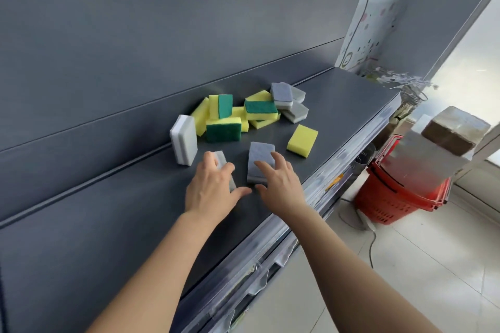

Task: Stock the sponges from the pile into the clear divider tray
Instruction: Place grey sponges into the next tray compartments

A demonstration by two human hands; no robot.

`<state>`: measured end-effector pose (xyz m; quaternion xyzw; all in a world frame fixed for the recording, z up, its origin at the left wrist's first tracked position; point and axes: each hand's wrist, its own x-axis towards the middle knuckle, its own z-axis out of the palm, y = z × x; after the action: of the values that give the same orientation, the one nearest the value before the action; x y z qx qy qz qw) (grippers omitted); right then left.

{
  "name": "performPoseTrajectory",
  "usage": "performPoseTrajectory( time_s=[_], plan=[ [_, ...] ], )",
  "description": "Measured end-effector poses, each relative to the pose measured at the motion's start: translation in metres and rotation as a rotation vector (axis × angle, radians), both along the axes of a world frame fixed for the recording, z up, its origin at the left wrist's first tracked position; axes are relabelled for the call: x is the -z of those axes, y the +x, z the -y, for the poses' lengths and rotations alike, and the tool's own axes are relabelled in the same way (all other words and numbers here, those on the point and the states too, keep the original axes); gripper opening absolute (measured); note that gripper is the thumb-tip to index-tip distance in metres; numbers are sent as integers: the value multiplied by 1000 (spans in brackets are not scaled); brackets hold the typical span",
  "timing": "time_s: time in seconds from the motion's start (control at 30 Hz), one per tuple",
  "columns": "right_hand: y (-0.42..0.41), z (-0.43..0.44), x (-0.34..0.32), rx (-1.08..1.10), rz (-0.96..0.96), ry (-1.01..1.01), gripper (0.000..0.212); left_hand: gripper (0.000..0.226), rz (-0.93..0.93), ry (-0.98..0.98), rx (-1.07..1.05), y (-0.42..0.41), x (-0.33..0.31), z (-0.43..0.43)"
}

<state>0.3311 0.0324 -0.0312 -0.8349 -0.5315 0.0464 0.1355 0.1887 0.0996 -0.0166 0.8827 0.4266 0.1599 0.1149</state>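
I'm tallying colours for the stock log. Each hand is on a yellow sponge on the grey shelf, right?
Not quite. The head view shows both sponges are grey, not yellow: the left hand is on the left sponge, the right hand on the right sponge, both on the grey shelf.

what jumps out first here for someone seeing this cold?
The yellow-and-green sponge pile at the back of the shelf stands out against the dark grey. Before it, the left hand grips a small grey sponge while the right hand rests on a flat grey sponge. A red basket sits on the floor, right.
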Motion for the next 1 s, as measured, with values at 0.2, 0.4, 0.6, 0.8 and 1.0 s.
performPoseTrajectory(
  time_s=[0.2, 0.4, 0.6, 0.8, 1.0],
  plan=[
    [16, -19, 8, -64, -75, 11, 48, 32, 77, -16, -68, -2, 7, 0],
    [22, -18, 7, -165, -187, 227, 39, 63, 198, -124, -250, -2, 6, 18],
    [10, -5, -5, -268, -309, 413, 40, 41, 252, -193, -442, -20, 3, 47],
    [-22, 12, -10, -386, -408, 528, 31, 47, 463, -170, -591, -56, -7, 81],
    [-70, 19, -20, -570, -466, 500, 30, 38, 643, -134, -839, -112, -24, 116]
  ],
)
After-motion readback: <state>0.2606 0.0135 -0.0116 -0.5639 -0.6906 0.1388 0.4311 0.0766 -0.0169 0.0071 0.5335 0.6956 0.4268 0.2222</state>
